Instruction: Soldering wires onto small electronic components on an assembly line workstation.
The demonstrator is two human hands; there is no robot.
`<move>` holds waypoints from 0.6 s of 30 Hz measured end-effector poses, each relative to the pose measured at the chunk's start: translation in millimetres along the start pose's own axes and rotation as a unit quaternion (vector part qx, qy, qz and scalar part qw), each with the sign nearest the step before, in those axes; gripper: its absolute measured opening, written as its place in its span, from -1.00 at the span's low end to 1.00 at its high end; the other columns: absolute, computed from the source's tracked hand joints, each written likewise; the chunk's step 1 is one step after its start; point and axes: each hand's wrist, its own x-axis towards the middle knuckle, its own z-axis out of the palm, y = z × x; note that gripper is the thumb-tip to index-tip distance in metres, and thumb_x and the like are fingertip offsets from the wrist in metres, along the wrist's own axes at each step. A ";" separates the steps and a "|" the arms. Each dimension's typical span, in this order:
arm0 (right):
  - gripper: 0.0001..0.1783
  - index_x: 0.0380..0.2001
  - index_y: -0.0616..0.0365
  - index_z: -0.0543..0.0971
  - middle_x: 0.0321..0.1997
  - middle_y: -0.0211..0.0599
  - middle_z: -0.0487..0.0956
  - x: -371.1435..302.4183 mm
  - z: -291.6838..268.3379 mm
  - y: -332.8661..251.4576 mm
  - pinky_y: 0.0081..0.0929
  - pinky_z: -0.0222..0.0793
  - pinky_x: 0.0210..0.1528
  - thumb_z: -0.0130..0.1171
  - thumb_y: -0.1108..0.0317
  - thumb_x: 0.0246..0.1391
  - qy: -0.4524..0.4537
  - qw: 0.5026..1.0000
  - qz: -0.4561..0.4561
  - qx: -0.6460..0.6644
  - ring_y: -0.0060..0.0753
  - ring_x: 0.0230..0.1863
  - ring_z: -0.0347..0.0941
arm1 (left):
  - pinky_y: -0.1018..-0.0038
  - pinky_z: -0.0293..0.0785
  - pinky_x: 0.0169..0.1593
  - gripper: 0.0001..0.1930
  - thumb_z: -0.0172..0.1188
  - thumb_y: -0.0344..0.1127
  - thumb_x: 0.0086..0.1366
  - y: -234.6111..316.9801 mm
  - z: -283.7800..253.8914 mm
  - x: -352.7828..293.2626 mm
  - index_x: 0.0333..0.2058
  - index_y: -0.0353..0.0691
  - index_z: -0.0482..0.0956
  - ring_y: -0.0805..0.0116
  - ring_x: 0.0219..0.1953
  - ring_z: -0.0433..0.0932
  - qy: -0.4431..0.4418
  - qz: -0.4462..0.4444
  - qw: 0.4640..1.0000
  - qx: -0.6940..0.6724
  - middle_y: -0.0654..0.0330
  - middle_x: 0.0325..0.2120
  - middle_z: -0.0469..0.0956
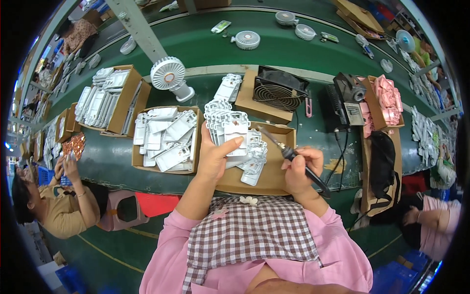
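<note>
My left hand (212, 156) is closed around a fanned stack of white plastic casings (236, 130), thumb pressed on the front one. Small copper-coloured parts show near the top of that casing. In my right hand (299, 169) is a soldering iron (289, 153) with a dark handle, its tip pointing up and left, a little apart from the casings. Below both hands sits a shallow cardboard tray (281, 176), with more white casings (253, 166) lying in its left part.
Left stand a box of loose white casings (166, 130), a fuller box (105, 100) and a white handheld fan (169, 74). A black cooling fan (279, 90), a soldering station (350, 100) with cables and pink parts (387, 100) lie beyond. Fans rest on the green conveyor (205, 46). People sit at both sides.
</note>
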 end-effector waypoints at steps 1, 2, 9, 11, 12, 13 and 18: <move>-0.74 -0.14 0.22 0.33 -0.31 -0.17 0.46 -1.7 0.8 -0.4 -0.60 0.43 -0.39 0.15 0.45 0.18 -0.012 1.000 -0.003 -0.003 -0.53 -0.47 0.47 | 0.33 0.49 0.06 -0.22 0.31 -0.64 0.03 -6.3 1.5 3.1 0.19 -0.25 0.08 0.27 -0.02 0.52 0.013 -0.012 1.000 0.002 0.08 -0.04 0.44; -0.74 -0.13 0.23 0.33 -0.31 -0.17 0.46 -2.5 1.6 -0.6 -0.60 0.43 -0.38 0.15 0.45 0.18 -0.026 1.000 -0.008 -0.003 -0.52 -0.45 0.48 | 0.34 0.48 0.06 -0.22 0.32 -0.63 0.03 -11.5 1.8 4.5 0.19 -0.26 0.08 0.28 -0.01 0.52 0.007 0.003 1.000 0.013 0.07 -0.03 0.44; -0.84 -0.28 0.25 0.43 -0.45 -0.22 0.55 3.8 7.8 -0.6 -0.63 0.42 -0.44 0.21 0.50 0.13 -0.028 0.993 0.018 -0.117 -0.57 -0.46 0.51 | 0.42 0.46 0.06 -0.18 0.40 -0.52 0.02 -22.5 -4.8 8.2 0.19 -0.33 0.08 0.34 0.00 0.49 0.026 0.032 0.991 0.128 0.05 -0.01 0.42; -0.85 -0.31 0.24 0.44 -0.48 -0.23 0.55 5.8 9.2 -0.1 -0.63 0.39 -0.46 0.22 0.51 0.11 -0.024 0.991 0.018 -0.131 -0.58 -0.48 0.49 | 0.43 0.45 0.06 -0.18 0.41 -0.52 0.01 -23.1 -4.4 8.6 0.19 -0.34 0.08 0.34 0.01 0.49 0.022 0.037 0.991 0.130 0.05 -0.01 0.42; -0.85 -0.32 0.24 0.44 -0.49 -0.24 0.54 6.4 9.5 0.2 -0.63 0.38 -0.47 0.23 0.51 0.11 -0.020 0.991 0.019 -0.133 -0.58 -0.49 0.48 | 0.43 0.45 0.06 -0.18 0.41 -0.52 0.01 -23.2 -4.1 8.7 0.19 -0.34 0.08 0.35 0.01 0.49 0.020 0.036 0.990 0.133 0.05 -0.01 0.42; -0.86 -0.34 0.24 0.45 -0.50 -0.25 0.54 6.8 9.5 0.6 -0.63 0.36 -0.48 0.24 0.51 0.10 -0.017 0.990 0.020 -0.135 -0.59 -0.51 0.47 | 0.43 0.45 0.06 -0.18 0.41 -0.52 0.01 -23.1 -4.1 8.9 0.19 -0.34 0.08 0.35 0.01 0.49 0.019 0.036 0.990 0.135 0.06 -0.01 0.42; -0.86 -0.37 0.22 0.42 -0.50 -0.25 0.52 8.2 8.9 4.1 -0.63 0.31 -0.52 0.21 0.51 0.12 -0.024 0.984 -0.005 -0.174 -0.60 -0.56 0.40 | 0.44 0.45 0.06 -0.18 0.42 -0.51 0.01 -23.8 -5.1 9.0 0.18 -0.35 0.10 0.35 0.00 0.48 0.022 0.039 0.990 0.136 0.05 -0.01 0.42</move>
